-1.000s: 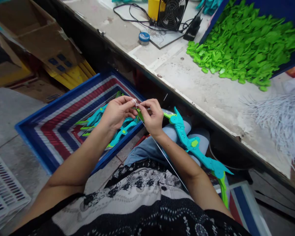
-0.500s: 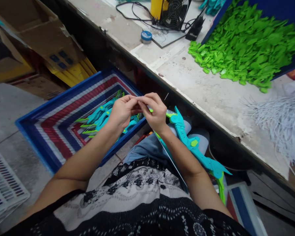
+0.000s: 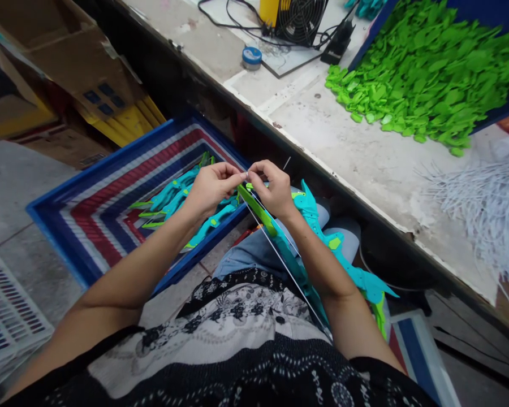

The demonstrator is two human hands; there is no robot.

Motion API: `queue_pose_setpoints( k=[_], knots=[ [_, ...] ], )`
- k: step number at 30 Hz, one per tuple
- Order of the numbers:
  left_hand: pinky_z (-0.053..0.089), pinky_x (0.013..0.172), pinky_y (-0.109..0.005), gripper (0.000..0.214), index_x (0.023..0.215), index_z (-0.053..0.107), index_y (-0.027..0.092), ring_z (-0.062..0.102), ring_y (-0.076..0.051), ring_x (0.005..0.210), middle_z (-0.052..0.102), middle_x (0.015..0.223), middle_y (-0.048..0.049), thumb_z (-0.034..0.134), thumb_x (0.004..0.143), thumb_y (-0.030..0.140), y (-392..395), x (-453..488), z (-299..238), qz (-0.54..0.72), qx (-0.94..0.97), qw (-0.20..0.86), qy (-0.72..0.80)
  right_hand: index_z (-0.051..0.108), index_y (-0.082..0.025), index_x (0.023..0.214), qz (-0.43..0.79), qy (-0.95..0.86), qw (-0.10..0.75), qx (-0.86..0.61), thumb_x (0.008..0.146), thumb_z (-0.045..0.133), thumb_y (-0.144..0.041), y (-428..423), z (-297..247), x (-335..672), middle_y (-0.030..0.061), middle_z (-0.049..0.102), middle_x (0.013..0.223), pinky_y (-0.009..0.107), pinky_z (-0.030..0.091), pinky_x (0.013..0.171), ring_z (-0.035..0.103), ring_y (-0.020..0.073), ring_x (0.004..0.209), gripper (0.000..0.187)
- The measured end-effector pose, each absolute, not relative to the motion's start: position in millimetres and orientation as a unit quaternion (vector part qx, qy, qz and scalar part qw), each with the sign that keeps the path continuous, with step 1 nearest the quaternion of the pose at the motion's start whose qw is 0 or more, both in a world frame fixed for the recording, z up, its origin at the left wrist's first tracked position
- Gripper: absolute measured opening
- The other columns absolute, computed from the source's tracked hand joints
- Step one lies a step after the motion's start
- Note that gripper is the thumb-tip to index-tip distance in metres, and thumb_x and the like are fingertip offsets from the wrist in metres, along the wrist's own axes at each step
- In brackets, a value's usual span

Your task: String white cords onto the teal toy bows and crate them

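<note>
Above my lap, my left hand [image 3: 210, 189] and my right hand [image 3: 274, 187] meet tip to tip, each in a pinch. A small piece of white string [image 3: 246, 174] shows between the fingertips. Just below them is the green tip of a teal-and-green toy bow [image 3: 263, 216], which slants down under my right forearm. A thin white line runs along this bow toward my body. Another teal-and-green toy bow [image 3: 335, 254] lies across my knees, beyond my right forearm. My fingers partly hide the string's ends.
At left, a blue tray [image 3: 63, 249] with a striped lining holds several toy bows. The workbench [image 3: 297, 124] carries a heap of green parts [image 3: 432, 73], a bundle of white strings [image 3: 483, 209], a fan [image 3: 301, 20] and a blue-lidded tin [image 3: 251, 56]. A white crate [image 3: 8, 316] stands lower left.
My fingertips have drawn slightly apart, showing the white string between them. The green bow tip has come up into view below my hands, and its line has shifted.
</note>
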State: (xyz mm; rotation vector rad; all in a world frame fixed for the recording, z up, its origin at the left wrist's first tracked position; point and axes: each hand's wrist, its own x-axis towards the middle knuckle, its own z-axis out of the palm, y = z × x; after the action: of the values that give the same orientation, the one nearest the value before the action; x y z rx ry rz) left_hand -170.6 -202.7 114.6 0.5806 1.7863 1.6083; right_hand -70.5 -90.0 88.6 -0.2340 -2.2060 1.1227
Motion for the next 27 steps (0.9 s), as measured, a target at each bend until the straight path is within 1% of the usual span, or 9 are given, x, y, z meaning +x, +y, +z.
queue_pose_setpoints(
  k=[4, 8, 11, 15, 18, 21, 23, 25, 27],
  knots=[
    [0.044, 0.051, -0.023, 0.015, 0.067, 0.070, 0.016, 0.057, -0.014, 0.056, 0.062, 0.056, -0.0010, 0.072, 0.065, 0.031, -207.4, -174.1, 111.3, 0.579, 0.240, 0.323, 0.709, 0.056, -0.017, 0.083, 0.443, -0.840, 0.301, -0.086, 0.090, 0.045, -0.027, -92.8, 85.0, -64.6, 0.0022, 0.059, 0.080, 0.025, 0.044, 0.067, 0.054, 0.0115, 0.073, 0.017],
    [0.047, 0.059, -0.025, 0.017, 0.076, 0.075, 0.018, 0.061, -0.017, 0.066, 0.071, 0.072, -0.0022, 0.069, 0.068, 0.032, -217.9, -174.0, 111.1, 0.550, 0.293, 0.291, 0.726, 0.053, -0.018, 0.078, 0.341, -0.877, 0.331, -0.069, 0.091, 0.043, -0.023, -98.1, 85.0, -63.2, 0.0043, 0.057, 0.078, 0.029, 0.043, 0.074, 0.052, 0.0147, 0.077, 0.017],
    [0.047, 0.060, -0.026, 0.018, 0.080, 0.075, 0.019, 0.061, -0.017, 0.066, 0.071, 0.071, -0.0015, 0.065, 0.073, 0.031, -220.9, -169.9, 116.0, 0.497, 0.342, 0.255, 0.756, 0.051, -0.019, 0.074, 0.302, -0.884, 0.342, -0.106, 0.089, 0.043, -0.020, -101.3, 82.8, -68.6, 0.0048, 0.055, 0.076, 0.031, 0.042, 0.077, 0.050, 0.0167, 0.078, 0.017],
    [0.048, 0.064, -0.025, 0.018, 0.084, 0.074, 0.019, 0.062, -0.017, 0.072, 0.070, 0.078, -0.0032, 0.063, 0.074, 0.030, -221.7, -164.8, 115.5, 0.494, 0.365, 0.203, 0.762, 0.054, -0.018, 0.079, 0.374, -0.863, 0.312, -0.136, 0.089, 0.044, -0.022, -98.3, 80.3, -63.5, 0.0022, 0.055, 0.078, 0.027, 0.043, 0.072, 0.050, 0.0131, 0.072, 0.014],
    [0.050, 0.062, -0.025, 0.026, 0.100, 0.069, 0.021, 0.063, -0.016, 0.077, 0.068, 0.094, -0.0044, 0.060, 0.078, 0.031, -241.8, -159.8, 99.2, 0.585, 0.307, 0.192, 0.726, 0.057, -0.018, 0.090, 0.411, -0.846, 0.292, -0.173, 0.091, 0.045, -0.029, -83.2, 74.6, -25.2, 0.0014, 0.059, 0.083, 0.025, 0.044, 0.069, 0.054, 0.0119, 0.072, 0.016],
    [0.051, 0.058, -0.024, 0.018, 0.095, 0.066, 0.023, 0.063, -0.014, 0.070, 0.067, 0.088, -0.0028, 0.054, 0.083, 0.030, -280.3, -145.2, 69.6, 0.619, 0.246, 0.166, 0.727, 0.059, -0.019, 0.094, 0.298, -0.864, 0.289, -0.286, 0.090, 0.047, -0.035, -66.1, 59.4, 43.7, 0.0053, 0.061, 0.089, 0.030, 0.045, 0.076, 0.055, 0.0168, 0.080, 0.021],
    [0.054, 0.063, -0.027, 0.015, 0.091, 0.066, 0.024, 0.063, -0.014, 0.069, 0.067, 0.081, -0.0022, 0.053, 0.085, 0.025, -300.8, -126.2, 46.4, 0.538, 0.343, 0.228, 0.735, 0.060, -0.017, 0.097, 0.181, -0.890, 0.231, -0.348, 0.089, 0.049, -0.039, -64.4, 45.8, 91.0, 0.0107, 0.060, 0.095, 0.036, 0.044, 0.081, 0.053, 0.0224, 0.090, 0.026],
    [0.055, 0.081, -0.035, 0.023, 0.102, 0.065, 0.025, 0.065, -0.019, 0.090, 0.068, 0.098, -0.0058, 0.050, 0.085, 0.019, -304.9, -100.2, 24.0, 0.443, 0.525, 0.287, 0.668, 0.059, -0.015, 0.107, 0.086, -0.908, 0.138, -0.386, 0.085, 0.054, -0.044, -72.9, 32.6, 125.6, 0.0164, 0.056, 0.107, 0.042, 0.041, 0.084, 0.049, 0.0284, 0.099, 0.037],
    [0.046, 0.099, -0.046, 0.036, 0.116, 0.061, 0.025, 0.054, -0.025, 0.118, 0.061, 0.120, -0.0102, 0.047, 0.085, 0.013, -290.5, -71.9, 4.1, 0.371, 0.683, 0.272, 0.567, 0.055, -0.014, 0.116, 0.027, -0.913, 0.058, -0.402, 0.080, 0.061, -0.045, -86.6, 21.7, 142.5, 0.0195, 0.052, 0.117, 0.046, 0.039, 0.085, 0.045, 0.0333, 0.106, 0.048]
  ],
)
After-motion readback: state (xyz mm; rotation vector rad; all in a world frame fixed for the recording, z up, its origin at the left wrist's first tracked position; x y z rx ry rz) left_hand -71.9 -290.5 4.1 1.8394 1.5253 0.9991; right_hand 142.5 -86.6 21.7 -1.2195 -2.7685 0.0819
